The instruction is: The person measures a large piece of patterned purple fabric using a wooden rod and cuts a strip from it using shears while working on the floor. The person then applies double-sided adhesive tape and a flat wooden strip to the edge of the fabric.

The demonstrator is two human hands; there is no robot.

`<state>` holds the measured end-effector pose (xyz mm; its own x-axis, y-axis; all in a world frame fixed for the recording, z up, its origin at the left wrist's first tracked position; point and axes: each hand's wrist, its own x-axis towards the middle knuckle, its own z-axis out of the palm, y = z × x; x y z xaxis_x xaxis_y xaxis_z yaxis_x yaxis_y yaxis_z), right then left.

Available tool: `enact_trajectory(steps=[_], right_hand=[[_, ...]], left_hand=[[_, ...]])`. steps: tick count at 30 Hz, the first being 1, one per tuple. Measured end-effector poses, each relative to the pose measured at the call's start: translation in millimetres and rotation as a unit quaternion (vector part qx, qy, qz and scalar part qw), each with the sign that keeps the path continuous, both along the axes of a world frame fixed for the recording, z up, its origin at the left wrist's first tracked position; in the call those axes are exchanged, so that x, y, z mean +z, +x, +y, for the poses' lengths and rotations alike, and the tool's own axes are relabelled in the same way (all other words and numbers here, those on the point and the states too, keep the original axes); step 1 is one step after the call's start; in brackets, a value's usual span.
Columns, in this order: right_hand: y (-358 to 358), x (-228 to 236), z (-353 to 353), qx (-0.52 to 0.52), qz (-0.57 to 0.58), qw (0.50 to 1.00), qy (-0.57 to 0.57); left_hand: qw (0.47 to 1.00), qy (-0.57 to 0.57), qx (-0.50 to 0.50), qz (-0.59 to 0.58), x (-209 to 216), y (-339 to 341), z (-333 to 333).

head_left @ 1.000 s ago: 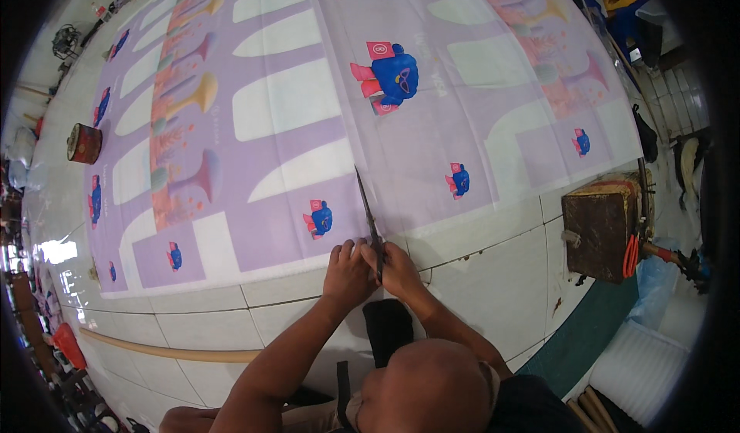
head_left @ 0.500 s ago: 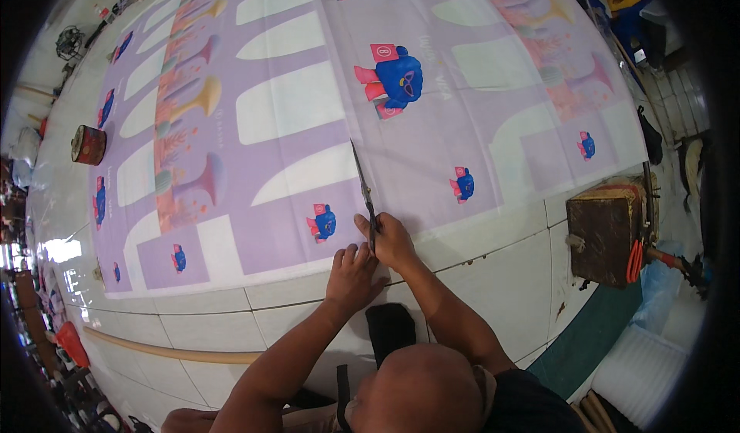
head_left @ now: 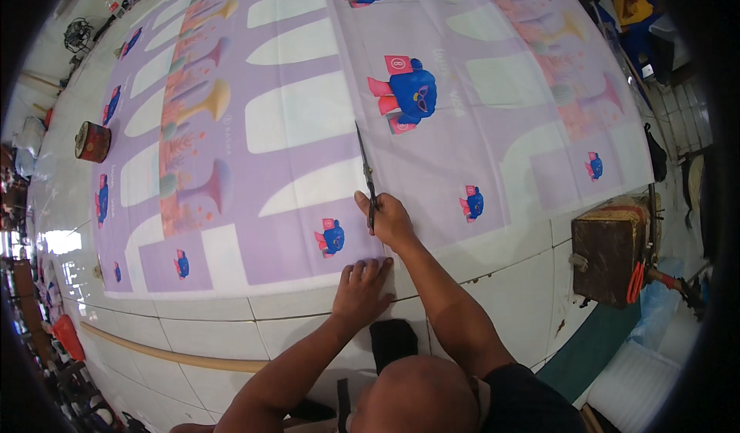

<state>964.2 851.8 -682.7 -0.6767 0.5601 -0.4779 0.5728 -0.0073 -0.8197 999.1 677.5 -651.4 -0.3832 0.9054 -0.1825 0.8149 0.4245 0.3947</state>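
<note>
1. Cloth (head_left: pixel 285 254) lies on the floor (head_left: pixel 208 329); seemingly cut from near edge to scissors (head_left: pixel 368 177), uncut beyond;
2. right hand (head_left: pixel 391 221) grips scissors over cloth;
3. left hand (head_left: pixel 362 290) touches cloth's near edge; cannot tell whether pinching.

Lilac sheet (head_left: pixel 270 175), blue-and-pink printed figures (head_left: pixel 416 97)

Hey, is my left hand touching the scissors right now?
Apart: the head view shows a bit of the purple printed sheet between the left hand and the handles of the scissors.
</note>
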Motion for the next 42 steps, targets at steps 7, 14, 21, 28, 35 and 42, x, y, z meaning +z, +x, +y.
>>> enact_trajectory(steps=[7, 14, 21, 28, 35, 42], right_hand=[[-40.2, 5.5, 20.6, 0.016, -0.019, 1.000, 0.004], [-81.3, 3.5, 44.7, 0.010, -0.012, 1.000, 0.007], [-127.1, 2.1, 64.6, 0.001, 0.021, 1.000, 0.003], [-171.8, 4.4, 89.8, 0.000, 0.037, 0.999, -0.013], [-220.1, 0.7, 113.4, -0.011, 0.049, 0.998, -0.039], [-262.4, 1.7, 138.5, 0.009, 0.037, 0.999, 0.006]], left_hand=[[1.000, -0.003, 0.002, -0.014, 0.3, -1.1, -0.8], [0.999, -0.028, 0.006, -0.032, 4.1, -3.0, 5.0], [0.999, -0.033, -0.001, -0.021, 3.5, -5.9, 3.9], [1.000, -0.028, -0.002, 0.012, 3.8, -7.1, 3.4], [0.999, -0.038, 0.000, 0.005, -0.2, -6.1, 4.4], [0.999, -0.042, 0.001, 0.011, -0.6, -5.6, 7.6]])
